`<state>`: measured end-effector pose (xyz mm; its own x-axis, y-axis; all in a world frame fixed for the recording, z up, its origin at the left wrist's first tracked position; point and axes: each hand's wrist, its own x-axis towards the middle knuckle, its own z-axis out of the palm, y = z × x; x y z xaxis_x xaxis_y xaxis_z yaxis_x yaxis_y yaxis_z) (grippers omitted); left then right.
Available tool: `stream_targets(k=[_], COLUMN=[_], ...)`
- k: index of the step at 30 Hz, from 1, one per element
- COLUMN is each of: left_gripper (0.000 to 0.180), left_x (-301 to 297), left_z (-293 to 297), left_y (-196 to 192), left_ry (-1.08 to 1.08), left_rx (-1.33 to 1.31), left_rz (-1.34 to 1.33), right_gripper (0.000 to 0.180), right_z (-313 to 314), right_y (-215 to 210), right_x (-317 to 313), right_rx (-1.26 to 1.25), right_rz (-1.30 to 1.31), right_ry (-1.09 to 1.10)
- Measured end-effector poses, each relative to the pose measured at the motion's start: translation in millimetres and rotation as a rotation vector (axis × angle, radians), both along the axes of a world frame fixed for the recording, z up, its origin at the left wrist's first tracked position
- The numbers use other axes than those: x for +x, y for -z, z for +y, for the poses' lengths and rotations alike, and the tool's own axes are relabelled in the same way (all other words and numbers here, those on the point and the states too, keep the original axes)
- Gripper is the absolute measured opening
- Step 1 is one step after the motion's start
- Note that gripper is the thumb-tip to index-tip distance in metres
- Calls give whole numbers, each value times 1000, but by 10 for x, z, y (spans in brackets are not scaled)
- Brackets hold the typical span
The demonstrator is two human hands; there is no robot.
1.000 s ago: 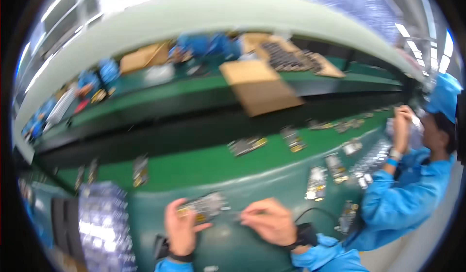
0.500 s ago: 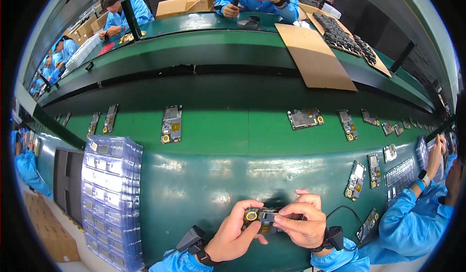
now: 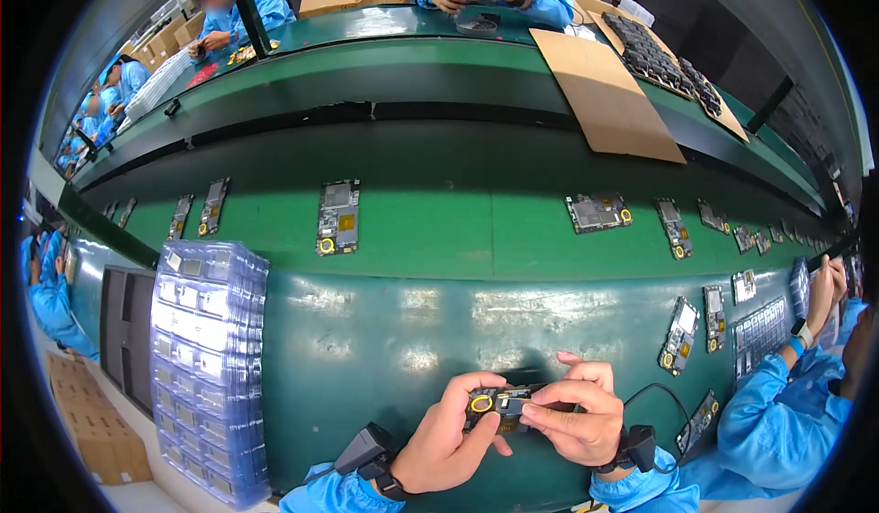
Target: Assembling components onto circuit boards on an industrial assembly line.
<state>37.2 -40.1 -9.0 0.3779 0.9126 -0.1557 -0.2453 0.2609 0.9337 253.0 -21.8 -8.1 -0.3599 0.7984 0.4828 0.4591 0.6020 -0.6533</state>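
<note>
Occupying the left end of the green bench, a stack of clear plastic trays shows flat greyish pieces in its compartments, partly lost in glare. Right of the stack, a circuit board is held up over the bench: the left hand is clamped on its yellow-ringed end, and the right hand has thumb and fingers closed on a small dark part at the board's other end. Whether that part is seated cannot be told. Far to the right of the stack, a second clear tray holds rows of small pieces beside a co-worker's blue sleeve; loose boards lie between it and the stack. Left of the stack, a brown cardboard box sits on the floor. Beyond the stack, a bright green strip carries spaced boards. Farther beyond, across a raised counter, stand a round dark dish and, to its right, cardboard and rows of black parts.
</note>
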Motion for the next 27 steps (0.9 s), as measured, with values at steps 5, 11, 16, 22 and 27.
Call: stream_targets(k=[5,11,16,22,27], left_gripper=[36,35,40,39,34], left_x=[1,-1,-42,-27,2], left_z=[2,-17,-1,-8,-35], left_y=[0,-6,15,5,-13], left_ry=[-2,-3,74,53,-28], left_rx=[-7,15,9,-23,38], left_rz=[-21,-5,18,-10,14], right_gripper=[39,38,39,39,41], right_z=[-15,-15,-28,-15,-12], right_y=[6,17,33,54,20], right_x=[-7,-19,-17,3,-18], right_rx=[7,19,9,52,9], right_rz=[-7,-5,-22,-10,-14], right_ry=[9,17,30,8,22])
